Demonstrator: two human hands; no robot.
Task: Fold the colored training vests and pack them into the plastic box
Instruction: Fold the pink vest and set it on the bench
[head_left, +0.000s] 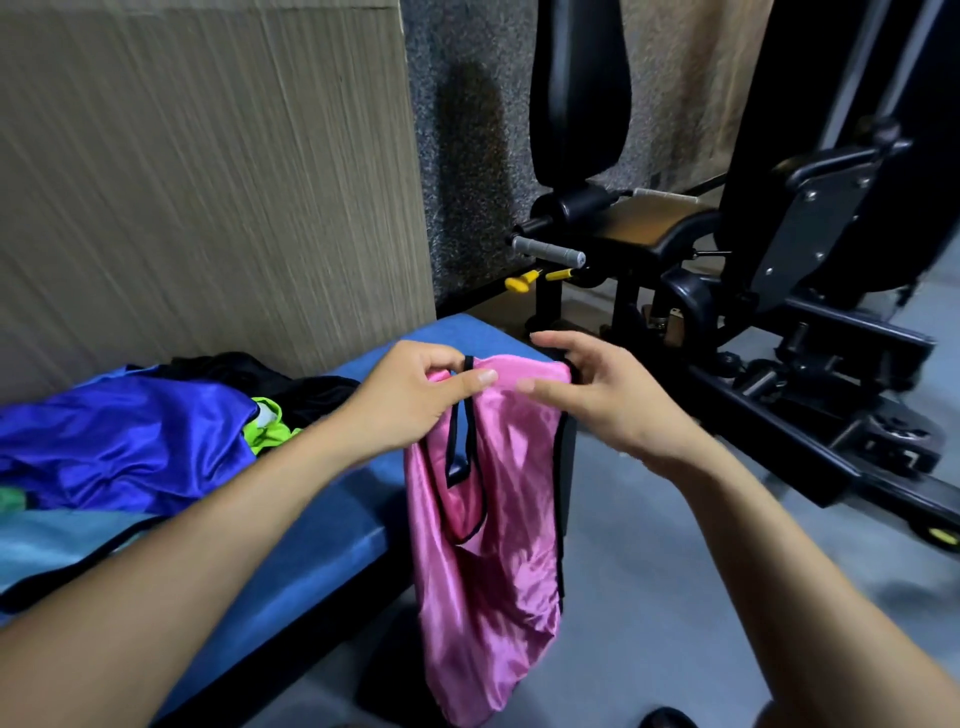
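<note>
We stand at the blue counter, where a blue vest and other vests lie heaped; no box is in view. The pink vest hangs off the counter's end toward the floor. Our left hand pinches its top edge; our right hand holds the other corner, grip loosely curled. The slick cloth could slip from that loose hold and drop.

Pink vest with black trim hangs from my hands, doubled lengthwise, off the bench end. Blue vest, green vest and black vest lie heaped, unfolded, to its left.
</note>
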